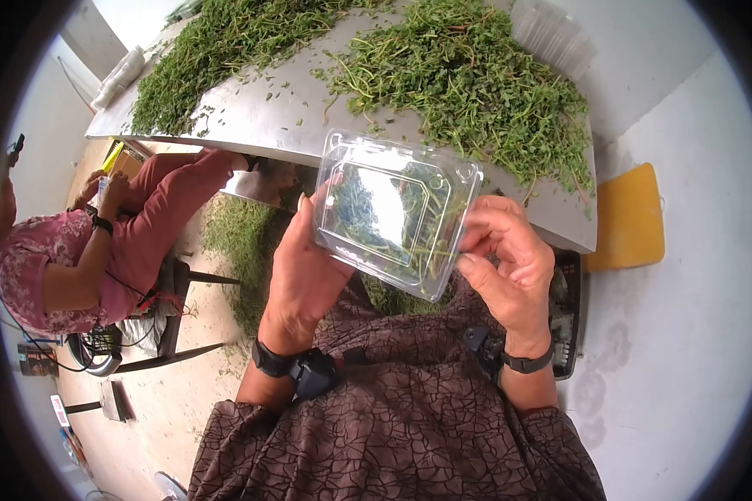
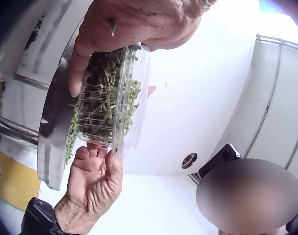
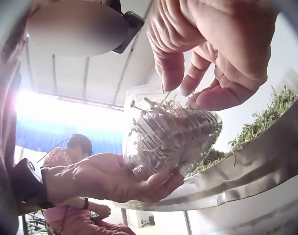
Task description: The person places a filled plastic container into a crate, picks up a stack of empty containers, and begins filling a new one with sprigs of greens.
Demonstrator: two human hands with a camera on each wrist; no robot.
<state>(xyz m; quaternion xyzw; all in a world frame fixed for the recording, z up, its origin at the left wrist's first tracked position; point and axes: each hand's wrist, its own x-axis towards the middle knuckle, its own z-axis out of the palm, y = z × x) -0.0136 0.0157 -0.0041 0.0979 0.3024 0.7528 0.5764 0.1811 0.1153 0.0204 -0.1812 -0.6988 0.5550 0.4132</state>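
Observation:
A clear plastic clamshell container (image 1: 382, 265), packed with leafy green sprigs (image 2: 102, 105), is held up in front of the body. My left hand (image 1: 301, 263) grips its left side, thumb along the edge and palm beneath. At the opposite end my right hand (image 1: 510, 263) has its fingers curled against the container's edge, with the thumb close to the rim. In the right wrist view, stems (image 3: 151, 104) stick out at the rim beside the right fingertips (image 3: 171, 81). The lid lies over the greens, showing a bright reflection in the head view.
Large piles of cut greens (image 1: 476, 92) cover parts of the metal table (image 1: 309, 113) ahead. Stacked clear containers (image 1: 553, 37) stand at its far right. A yellow board (image 1: 631, 217) leans by the wall, near a black crate (image 1: 566, 313). Another person (image 1: 67, 259) sits at left.

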